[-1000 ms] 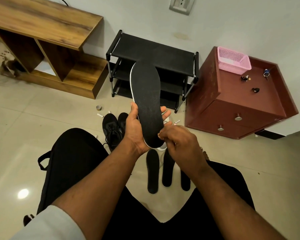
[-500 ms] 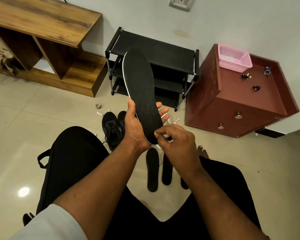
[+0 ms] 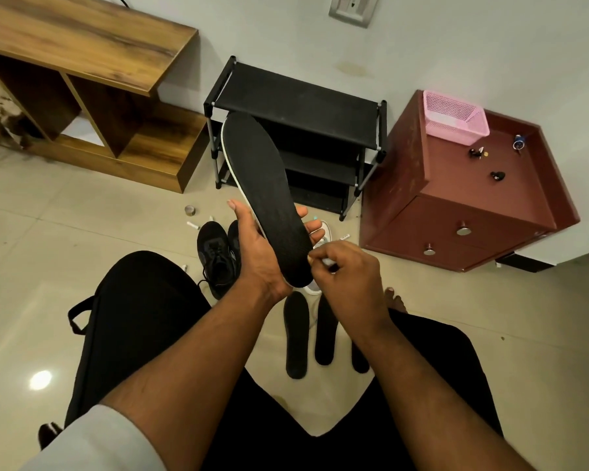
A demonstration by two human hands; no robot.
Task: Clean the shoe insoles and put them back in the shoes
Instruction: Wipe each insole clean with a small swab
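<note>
Black foam insole with white edge (image 3: 264, 195), being held up tilted above the floor, heel cradled in left hand (image 3: 262, 253), thumb and fingers curling round its sides. Right hand (image 3: 349, 280) pinching a small white wad (image 3: 327, 262) against heel edge. Three more black insoles (image 3: 296, 334) lying on tiled floor (image 3: 82, 239) beside black lace-up shoes (image 3: 218, 253).

The person is wearing a light grey short sleeve (image 3: 92, 440) on the left arm, black trousers (image 3: 140, 321), and going barefoot, toes (image 3: 395, 300) showing.

Left hand (image 3: 262, 253) cupped, gripping — right hand (image 3: 347, 280) pinching, fingers curled.
</note>
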